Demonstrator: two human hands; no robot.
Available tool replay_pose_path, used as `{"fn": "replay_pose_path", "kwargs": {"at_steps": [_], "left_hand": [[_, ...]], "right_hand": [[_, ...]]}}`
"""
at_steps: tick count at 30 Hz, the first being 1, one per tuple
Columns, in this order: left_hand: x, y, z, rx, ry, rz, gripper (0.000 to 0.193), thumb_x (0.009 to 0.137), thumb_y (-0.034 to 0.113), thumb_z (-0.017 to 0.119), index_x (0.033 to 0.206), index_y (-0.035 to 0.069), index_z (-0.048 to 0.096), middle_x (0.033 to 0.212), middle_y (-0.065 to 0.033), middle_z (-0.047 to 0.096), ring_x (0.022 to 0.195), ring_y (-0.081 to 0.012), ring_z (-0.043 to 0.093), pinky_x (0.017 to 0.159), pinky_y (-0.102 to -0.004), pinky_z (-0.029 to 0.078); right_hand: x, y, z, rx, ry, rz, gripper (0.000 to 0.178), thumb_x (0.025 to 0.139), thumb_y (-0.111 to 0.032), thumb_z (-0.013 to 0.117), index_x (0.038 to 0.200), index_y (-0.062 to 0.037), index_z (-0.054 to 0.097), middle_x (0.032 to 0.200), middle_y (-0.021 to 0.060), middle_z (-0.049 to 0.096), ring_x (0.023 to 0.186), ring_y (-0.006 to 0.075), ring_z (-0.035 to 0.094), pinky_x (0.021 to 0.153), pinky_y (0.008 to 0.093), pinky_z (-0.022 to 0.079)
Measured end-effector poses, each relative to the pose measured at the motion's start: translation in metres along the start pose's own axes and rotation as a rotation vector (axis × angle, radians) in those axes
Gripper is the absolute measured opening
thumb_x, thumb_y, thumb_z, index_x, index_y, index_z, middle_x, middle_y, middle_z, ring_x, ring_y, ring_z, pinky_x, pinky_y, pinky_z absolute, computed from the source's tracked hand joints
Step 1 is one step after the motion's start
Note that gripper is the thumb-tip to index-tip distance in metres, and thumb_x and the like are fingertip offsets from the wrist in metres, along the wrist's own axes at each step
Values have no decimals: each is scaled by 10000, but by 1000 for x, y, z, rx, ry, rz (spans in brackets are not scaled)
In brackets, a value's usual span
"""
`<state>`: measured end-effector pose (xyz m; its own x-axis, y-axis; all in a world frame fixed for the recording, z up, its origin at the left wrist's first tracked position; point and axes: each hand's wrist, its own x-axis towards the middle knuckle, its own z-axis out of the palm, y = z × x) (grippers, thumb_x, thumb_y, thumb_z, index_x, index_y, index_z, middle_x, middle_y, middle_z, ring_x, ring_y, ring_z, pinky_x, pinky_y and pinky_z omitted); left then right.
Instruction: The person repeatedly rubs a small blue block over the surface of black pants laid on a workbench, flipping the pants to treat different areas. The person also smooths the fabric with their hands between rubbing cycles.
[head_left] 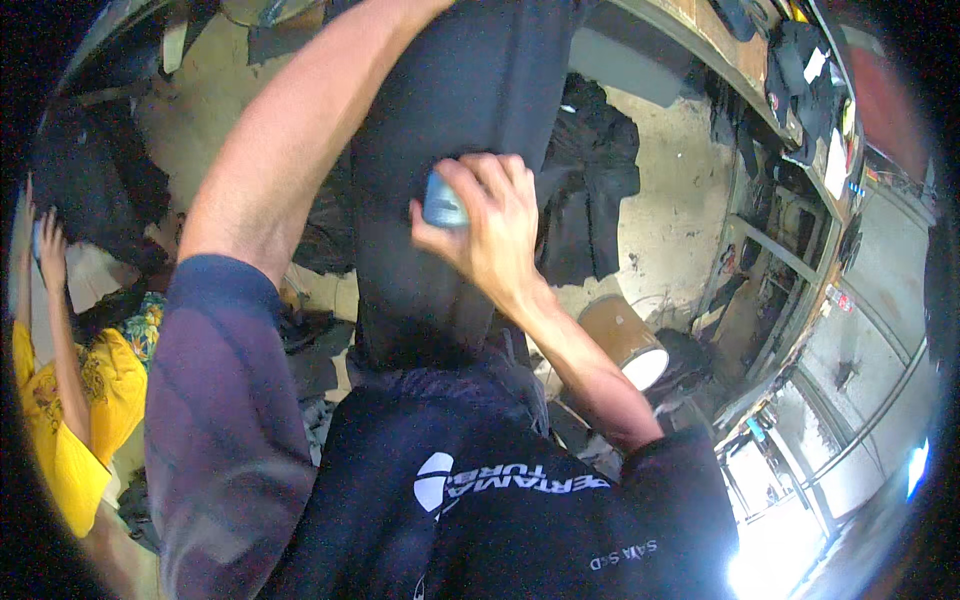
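Note:
A length of black cloth (440,110) lies stretched over a long, narrow surface running away from my body. My right hand (495,215) is over the middle of this cloth. Its thumb and fingers are closed around a small, rounded blue object (443,203), which is blurred, so its exact kind does not show. The object looks low against the cloth; whether it touches cannot be made out. My left arm (290,130) reaches forward past the cloth's left edge, and its hand lies beyond the top of the picture.
Dark garments (590,180) lie on the floor right of the cloth. A brown cylindrical drum (620,340) stands near my right forearm. At far left a person in a yellow top (90,400) holds something bluish. A cluttered wooden bench (740,60) runs along the upper right.

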<state>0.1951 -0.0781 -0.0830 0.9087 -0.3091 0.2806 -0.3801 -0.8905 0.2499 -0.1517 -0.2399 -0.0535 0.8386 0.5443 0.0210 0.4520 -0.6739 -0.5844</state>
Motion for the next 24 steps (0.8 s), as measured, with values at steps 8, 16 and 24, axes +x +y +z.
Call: {"fn": "replay_pose_path", "kwargs": {"at_steps": [8, 16, 24], "left_hand": [[0, 4, -3, -1, 46, -11, 633, 1005, 696, 547, 1017, 98, 755, 831, -215, 754, 777, -405, 748, 698, -518, 579], [0, -1, -2, 8, 53, 15, 695, 995, 725, 524, 1052, 79, 773, 922, -219, 773, 849, -406, 754, 765, -517, 585], [2, 0, -5, 12, -18, -15, 747, 989, 743, 518, 1102, 50, 773, 1002, -242, 774, 959, -428, 752, 825, -529, 586]], "right_hand": [[12, -4, -24, 66, -67, -56, 615, 674, -359, 939, 1190, -99, 729, 1129, 123, 670, 1096, 370, 609, 950, 518, 512], [-2, -40, 8, 84, -27, -104, 497, 632, -282, 920, 1070, -126, 745, 1027, 106, 666, 1001, 358, 611, 821, 510, 494], [-18, -34, 18, -15, 160, -31, 512, 667, -293, 936, 1109, -121, 744, 1033, 79, 655, 995, 319, 597, 837, 465, 480]]}}
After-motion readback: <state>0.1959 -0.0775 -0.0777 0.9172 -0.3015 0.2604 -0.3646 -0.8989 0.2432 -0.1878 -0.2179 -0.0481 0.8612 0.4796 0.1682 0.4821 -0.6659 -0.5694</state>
